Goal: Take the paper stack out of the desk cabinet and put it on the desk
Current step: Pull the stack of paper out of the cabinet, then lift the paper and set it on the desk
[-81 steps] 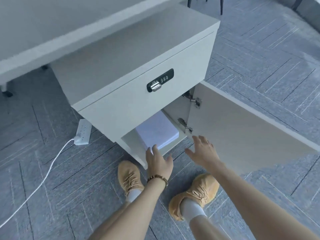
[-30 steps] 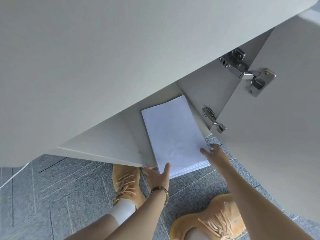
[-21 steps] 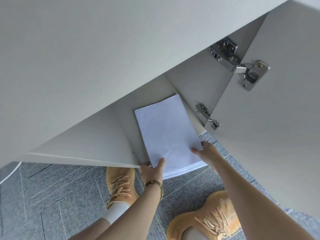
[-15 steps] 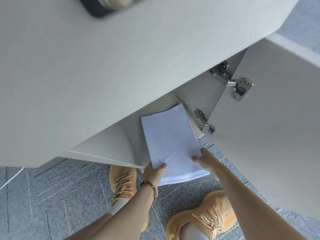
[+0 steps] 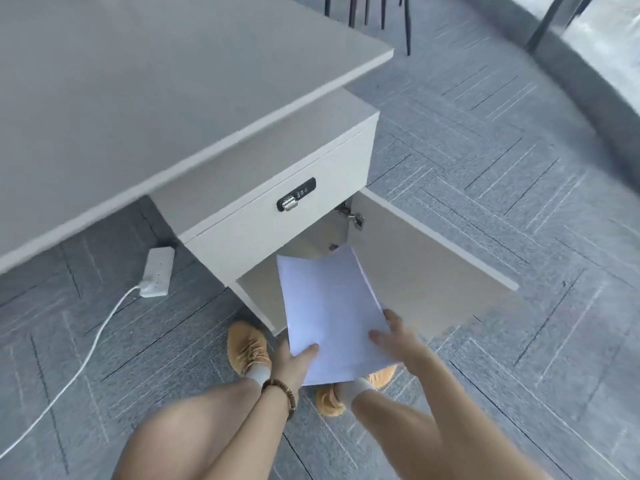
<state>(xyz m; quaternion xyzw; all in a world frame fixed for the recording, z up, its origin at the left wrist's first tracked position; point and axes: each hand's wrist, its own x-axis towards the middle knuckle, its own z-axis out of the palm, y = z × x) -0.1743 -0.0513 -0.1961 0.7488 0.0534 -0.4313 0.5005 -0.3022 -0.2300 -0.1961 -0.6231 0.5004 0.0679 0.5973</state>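
The white paper stack (image 5: 329, 306) is out of the cabinet, held in the air in front of the open compartment, its far end sagging slightly. My left hand (image 5: 294, 362) grips its near left corner, thumb on top. My right hand (image 5: 394, 337) holds the near right edge. The pale grey desk cabinet (image 5: 263, 209) stands under the desk (image 5: 138, 81), with its lower door (image 5: 422, 271) swung open to the right. The desk top fills the upper left of the view.
A white power strip (image 5: 156, 271) with a cable lies on the grey carpet left of the cabinet. The drawer above the compartment carries a black combination lock (image 5: 296, 199). My feet in tan shoes stand below the stack. Dark chair legs (image 5: 367, 15) stand far behind the desk.
Both hands have pulled the paper stack out of the cabinet and raised it. The view has drawn back and up, so the desk top and floor show again.
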